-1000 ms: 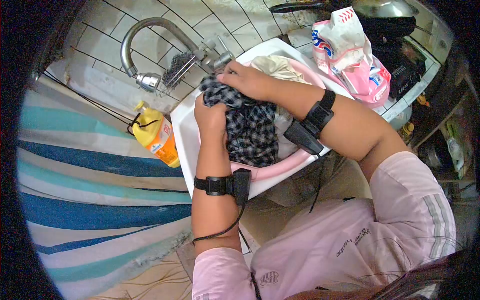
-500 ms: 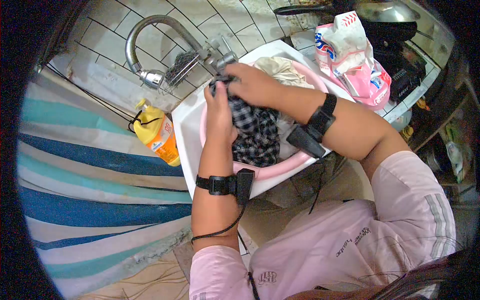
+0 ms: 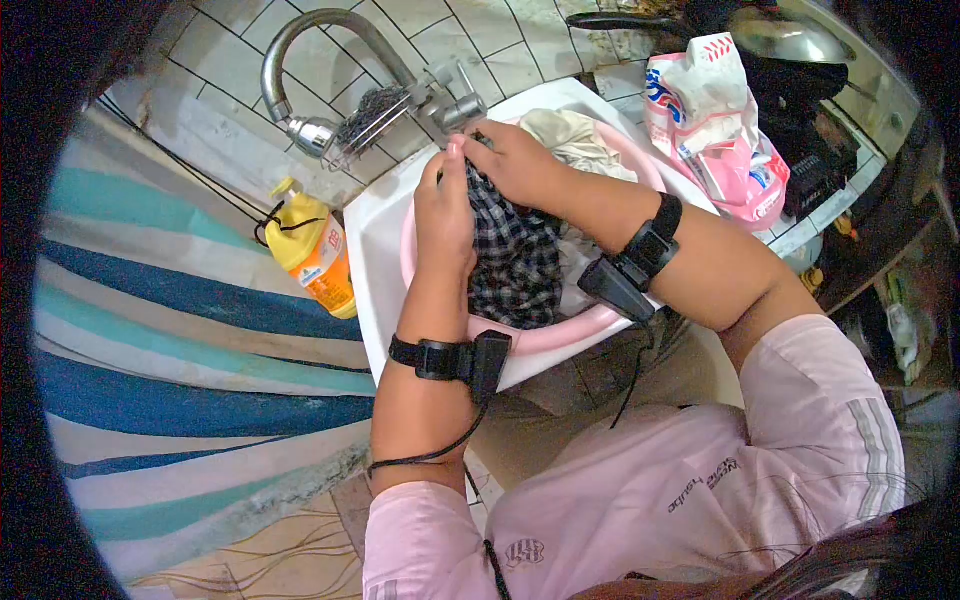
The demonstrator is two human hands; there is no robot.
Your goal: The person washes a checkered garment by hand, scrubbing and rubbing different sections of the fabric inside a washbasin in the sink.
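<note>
A dark checked cloth garment point(image 3: 515, 260) hangs from my two hands into a pink basin point(image 3: 565, 333), which sits in a white sink point(image 3: 372, 235). My left hand point(image 3: 443, 205) is closed on the garment's upper end, thumb pointing up. Right beside it, my right hand point(image 3: 515, 165) grips the same end with curled fingers. The two hands are nearly touching, just in front of the faucet base. Pale cloth point(image 3: 575, 140) lies in the basin behind and under my right forearm. The garment's lower part rests bunched in the basin.
A curved metal faucet point(image 3: 335, 20) with a wire rack point(image 3: 375, 125) stands behind the sink. To the left is a yellow bottle point(image 3: 310, 250) by a striped curtain point(image 3: 200, 310). A pink-and-white detergent bag point(image 3: 715, 130) and a lidded pan point(image 3: 790, 40) are at the right.
My hands have drawn closer together on the garment's upper end, and the fingers have closed more tightly. The whole view has shifted slightly.
</note>
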